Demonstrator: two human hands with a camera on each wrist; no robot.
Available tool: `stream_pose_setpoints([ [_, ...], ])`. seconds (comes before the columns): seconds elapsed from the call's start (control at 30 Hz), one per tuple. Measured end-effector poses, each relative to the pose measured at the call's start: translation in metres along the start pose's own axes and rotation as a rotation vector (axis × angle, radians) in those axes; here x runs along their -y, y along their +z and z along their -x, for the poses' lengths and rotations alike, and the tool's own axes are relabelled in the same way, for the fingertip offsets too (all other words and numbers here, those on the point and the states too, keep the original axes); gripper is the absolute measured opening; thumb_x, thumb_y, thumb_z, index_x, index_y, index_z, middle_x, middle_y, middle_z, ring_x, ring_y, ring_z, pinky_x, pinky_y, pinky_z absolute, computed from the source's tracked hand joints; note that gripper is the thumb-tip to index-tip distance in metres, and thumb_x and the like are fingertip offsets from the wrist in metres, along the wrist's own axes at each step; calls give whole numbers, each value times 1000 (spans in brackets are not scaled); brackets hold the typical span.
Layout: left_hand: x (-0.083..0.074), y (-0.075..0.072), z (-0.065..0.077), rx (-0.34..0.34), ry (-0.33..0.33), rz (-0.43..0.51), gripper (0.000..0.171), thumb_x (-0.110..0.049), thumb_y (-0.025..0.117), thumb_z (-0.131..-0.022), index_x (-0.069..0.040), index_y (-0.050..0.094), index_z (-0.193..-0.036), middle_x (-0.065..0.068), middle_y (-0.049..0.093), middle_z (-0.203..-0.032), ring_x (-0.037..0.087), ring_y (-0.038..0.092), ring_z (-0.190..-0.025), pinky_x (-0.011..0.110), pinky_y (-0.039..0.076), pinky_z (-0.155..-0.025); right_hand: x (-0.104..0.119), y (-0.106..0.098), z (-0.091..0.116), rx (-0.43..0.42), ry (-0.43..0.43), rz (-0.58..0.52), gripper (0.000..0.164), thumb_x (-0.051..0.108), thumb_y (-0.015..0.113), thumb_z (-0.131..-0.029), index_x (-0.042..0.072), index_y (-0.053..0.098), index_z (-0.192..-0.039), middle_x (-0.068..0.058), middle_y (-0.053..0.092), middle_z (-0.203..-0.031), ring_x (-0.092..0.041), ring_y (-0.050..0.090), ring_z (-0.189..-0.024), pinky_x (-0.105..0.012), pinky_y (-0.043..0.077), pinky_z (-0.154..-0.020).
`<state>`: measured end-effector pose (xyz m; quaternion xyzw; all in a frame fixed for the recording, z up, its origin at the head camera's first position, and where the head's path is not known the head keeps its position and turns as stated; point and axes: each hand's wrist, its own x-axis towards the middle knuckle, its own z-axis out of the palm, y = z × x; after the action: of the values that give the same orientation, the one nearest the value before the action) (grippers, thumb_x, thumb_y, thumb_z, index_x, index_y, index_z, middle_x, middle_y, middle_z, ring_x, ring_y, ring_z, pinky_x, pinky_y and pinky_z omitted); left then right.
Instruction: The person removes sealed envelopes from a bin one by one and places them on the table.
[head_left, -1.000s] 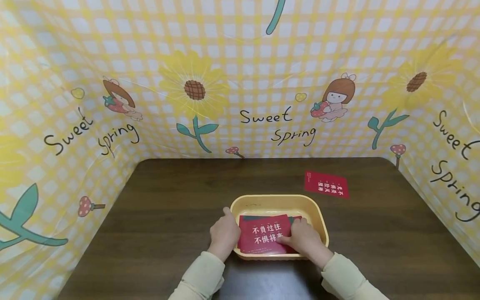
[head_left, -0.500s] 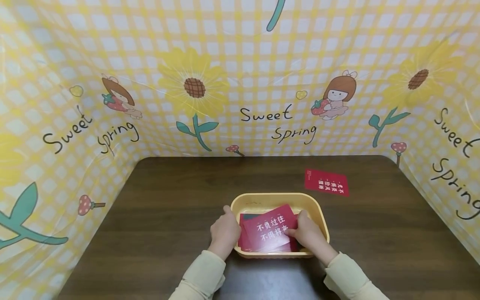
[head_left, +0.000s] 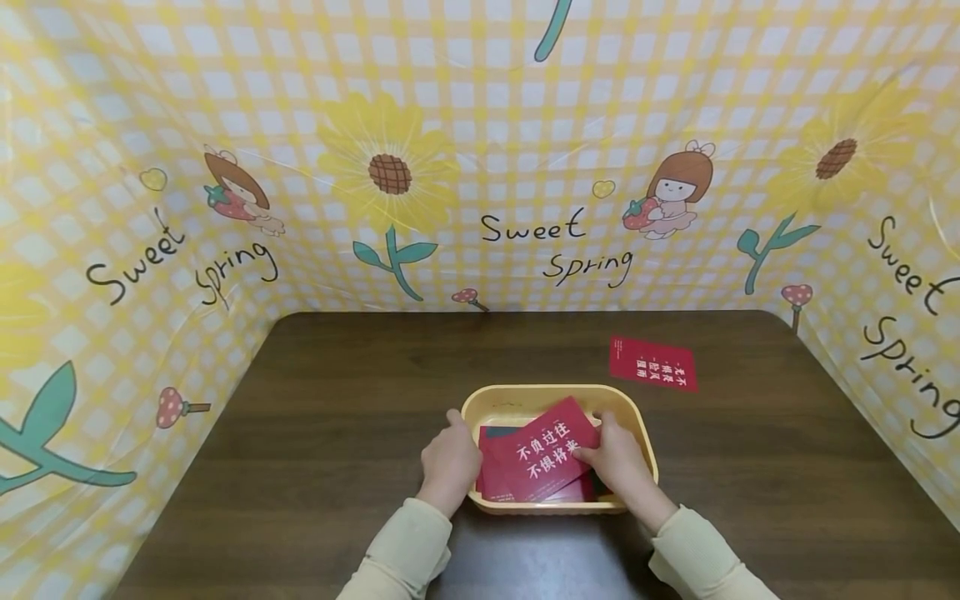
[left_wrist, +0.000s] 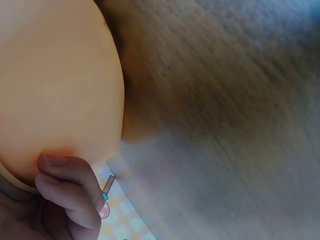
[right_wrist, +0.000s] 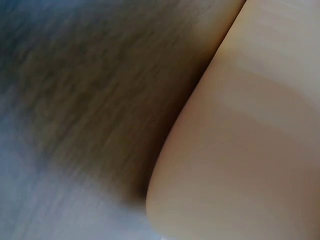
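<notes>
A cream-yellow plastic basin point(head_left: 517, 397) stands on the table with several red cards and a dark green one inside. My left hand point(head_left: 450, 460) grips the basin's left rim; in the left wrist view its curled fingers point(left_wrist: 75, 187) press against the outer wall point(left_wrist: 60, 90). My right hand point(head_left: 621, 458) reaches in over the right side and pinches the right edge of a red card point(head_left: 536, 467) printed with white characters. That card lies tilted, its upper right corner raised, over the other cards. The right wrist view has only the basin's outside wall point(right_wrist: 250, 150) and blurred table, the hand hidden.
A single red card point(head_left: 652, 364) lies on the dark wooden table point(head_left: 337, 400), behind the basin to the right. Yellow-checked cloth point(head_left: 510, 150) with printed flowers surrounds the table at the back and both sides.
The right hand has turned the top red card counterclockwise, lifting its right end and shifting it slightly right, so more of the cards beneath shows. The left hand stays on the rim.
</notes>
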<state>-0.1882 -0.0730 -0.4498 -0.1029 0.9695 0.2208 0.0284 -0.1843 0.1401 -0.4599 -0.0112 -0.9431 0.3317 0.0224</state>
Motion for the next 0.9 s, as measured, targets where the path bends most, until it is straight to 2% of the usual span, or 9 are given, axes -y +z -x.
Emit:
stream_pose_setpoints([
  [0.13, -1, 0, 0, 12, -17, 2, 43, -10, 63, -84, 4, 43, -118, 21, 67, -83, 33, 67, -76, 46, 52, -67, 0, 1, -1, -4, -26, 0, 53, 13, 79, -76, -10, 55, -116, -22, 70, -94, -28, 66, -81, -43, 52, -74],
  [0.33, -2, 0, 0, 28, -32, 2, 45, -12, 64, -84, 3, 42, -121, 21, 67, -83, 32, 67, -74, 45, 52, -66, 2, -2, 1, -70, -89, 35, 48, 18, 81, -75, 2, 59, -115, -18, 72, -94, -23, 65, -73, -37, 50, -64],
  [0.47, -1, 1, 0, 14, -24, 3, 42, -11, 64, -84, 3, 43, -118, 21, 67, -83, 33, 67, -75, 46, 52, -65, 3, -10, 2, -85, -133, 14, 48, 13, 78, -77, 0, 59, -119, -20, 70, -104, -28, 66, -85, -43, 54, -77],
  [0.57, 0, 2, 0, 2, -16, 4, 40, -10, 63, -84, 4, 43, -116, 22, 68, -84, 34, 68, -77, 47, 51, -66, 5, -20, 2, -77, -128, -1, 45, 9, 74, -80, -3, 59, -121, -23, 67, -112, -33, 65, -97, -48, 52, -87],
  [0.8, 0, 3, -1, 0, -13, 4, 40, -10, 63, -85, 4, 43, -117, 21, 68, -82, 33, 68, -76, 47, 51, -66, 1, -36, 3, -83, -106, 59, 41, 12, 74, -81, -3, 60, -116, -23, 70, -103, -30, 67, -84, -44, 56, -77],
  [0.9, -1, 2, -1, 4, -17, 2, 41, -11, 62, -85, 4, 43, -118, 21, 67, -82, 33, 67, -75, 46, 52, -65, 0, -38, 4, -81, -92, 41, 40, 14, 75, -80, 0, 61, -115, -21, 71, -103, -26, 67, -78, -39, 57, -70],
])
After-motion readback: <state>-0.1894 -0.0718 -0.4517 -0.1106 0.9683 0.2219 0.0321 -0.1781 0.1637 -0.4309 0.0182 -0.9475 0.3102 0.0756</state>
